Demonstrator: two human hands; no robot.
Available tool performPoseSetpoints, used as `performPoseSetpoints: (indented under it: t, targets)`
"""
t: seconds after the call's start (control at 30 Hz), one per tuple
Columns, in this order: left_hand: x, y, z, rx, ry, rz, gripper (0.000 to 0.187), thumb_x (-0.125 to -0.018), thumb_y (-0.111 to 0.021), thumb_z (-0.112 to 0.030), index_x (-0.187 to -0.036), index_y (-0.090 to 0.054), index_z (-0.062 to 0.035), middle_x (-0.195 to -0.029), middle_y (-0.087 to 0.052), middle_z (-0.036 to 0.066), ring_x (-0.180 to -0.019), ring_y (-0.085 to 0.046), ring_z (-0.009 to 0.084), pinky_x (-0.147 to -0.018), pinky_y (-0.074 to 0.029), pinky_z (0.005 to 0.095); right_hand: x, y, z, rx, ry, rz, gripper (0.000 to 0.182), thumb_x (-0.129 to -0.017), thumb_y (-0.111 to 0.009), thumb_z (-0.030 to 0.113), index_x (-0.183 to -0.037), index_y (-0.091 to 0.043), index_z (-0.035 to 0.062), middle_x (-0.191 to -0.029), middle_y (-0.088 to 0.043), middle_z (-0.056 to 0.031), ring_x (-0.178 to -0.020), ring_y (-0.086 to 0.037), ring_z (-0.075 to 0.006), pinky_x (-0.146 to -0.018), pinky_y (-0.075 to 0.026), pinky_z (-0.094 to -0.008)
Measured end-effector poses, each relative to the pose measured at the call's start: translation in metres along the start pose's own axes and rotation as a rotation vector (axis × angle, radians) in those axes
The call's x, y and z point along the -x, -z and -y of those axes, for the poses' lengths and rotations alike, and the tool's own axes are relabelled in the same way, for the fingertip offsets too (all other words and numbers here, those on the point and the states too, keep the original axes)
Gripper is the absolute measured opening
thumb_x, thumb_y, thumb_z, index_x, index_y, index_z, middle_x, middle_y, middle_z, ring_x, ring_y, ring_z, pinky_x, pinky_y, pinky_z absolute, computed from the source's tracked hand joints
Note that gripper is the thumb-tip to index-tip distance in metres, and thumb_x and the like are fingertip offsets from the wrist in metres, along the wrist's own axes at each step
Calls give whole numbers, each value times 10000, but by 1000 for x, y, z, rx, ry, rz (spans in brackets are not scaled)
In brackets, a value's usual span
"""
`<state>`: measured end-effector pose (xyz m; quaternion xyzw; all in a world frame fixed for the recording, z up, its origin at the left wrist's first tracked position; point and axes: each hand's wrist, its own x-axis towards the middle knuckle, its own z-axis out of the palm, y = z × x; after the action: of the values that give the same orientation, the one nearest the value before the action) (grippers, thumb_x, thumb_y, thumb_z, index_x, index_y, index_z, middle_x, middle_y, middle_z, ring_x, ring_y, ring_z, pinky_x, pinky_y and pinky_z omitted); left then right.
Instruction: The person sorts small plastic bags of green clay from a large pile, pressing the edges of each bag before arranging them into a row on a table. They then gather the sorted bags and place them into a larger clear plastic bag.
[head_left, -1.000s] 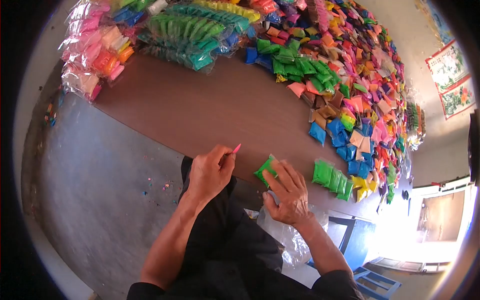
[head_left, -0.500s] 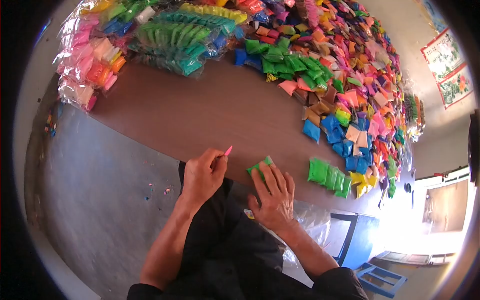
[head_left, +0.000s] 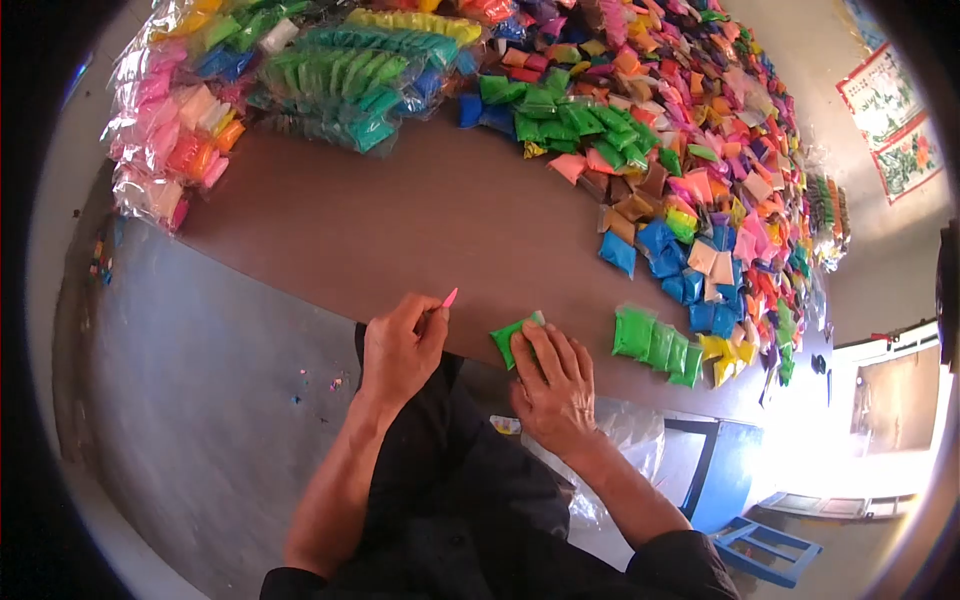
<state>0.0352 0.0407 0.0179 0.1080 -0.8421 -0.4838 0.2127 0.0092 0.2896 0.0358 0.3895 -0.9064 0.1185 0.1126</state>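
My left hand [head_left: 405,345] is closed in a pinch at the table's near edge. From its fingertips sticks a small pink pointed tool [head_left: 450,297], the rest of it hidden in the hand. My right hand [head_left: 555,385] lies with its fingers stretched out over the right side of a green packet [head_left: 507,341], fingertips touching it and the thumb partly hidden. Just right of that hand, several similar green packets [head_left: 650,341] overlap in a row on the brown table [head_left: 400,225].
A large heap of colourful small packets [head_left: 700,130] covers the right and far side. Bagged rows of green and teal packets [head_left: 340,75] and pink ones [head_left: 150,120] lie at the far left. Below the table are clear plastic [head_left: 630,445] and a blue stool [head_left: 765,550].
My right hand has shifted slightly right across the green packet, uncovering more of it. My left hand, still pinching the pink tool, has moved slightly left. The view has shifted a little.
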Motion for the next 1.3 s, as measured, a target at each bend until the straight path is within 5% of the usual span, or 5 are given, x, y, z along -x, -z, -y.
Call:
performPoseSetpoints:
  t: [0.6,0.7,0.8,0.9,1.3]
  targets:
    - [11,1,-5,-56,-22,-27,82,-1030,-766,-88,-1028,-754,-7,-735,-721,76,-626,-634,92,-568,-484,286,4,-4,-2,-43,-62,-22,703,-845,-805,136,-1526,-637,99,-1629,-543,-140,-1460,-549,-393,-1179,-442,-598]
    - [10,1,-10,-74,-53,-67,62,-992,-774,-48,-995,-725,-10,-675,-673,135,-545,-657,227,-551,-494,334,6,1,14,-81,-156,-10,686,-858,-797,121,-1524,-637,93,-1648,-515,-145,-1475,-526,-413,-1210,-395,-633]
    - [11,-3,0,-46,-95,-96,66,-991,-778,-55,-992,-726,-14,-672,-678,134,-544,-668,244,-546,-497,338,15,0,15,-127,-156,-23,695,-852,-812,125,-1524,-639,97,-1646,-515,-158,-1489,-513,-420,-1221,-389,-627]
    - [13,0,0,-67,-60,-53,89,-1012,-785,-77,-1007,-744,2,-677,-672,80,-583,-606,98,-542,-466,287,15,7,12,-207,-150,-46,708,-839,-829,129,-1522,-645,94,-1647,-515,-166,-1507,-499,-430,-1228,-387,-619]
    - [9,2,-5,-102,-43,-15,85,-1016,-764,-74,-1013,-747,9,-714,-686,97,-607,-622,112,-565,-482,305,17,-5,7,-139,-18,-39,673,-871,-831,147,-1515,-654,66,-1631,-560,-140,-1527,-517,-356,-1222,-423,-576]
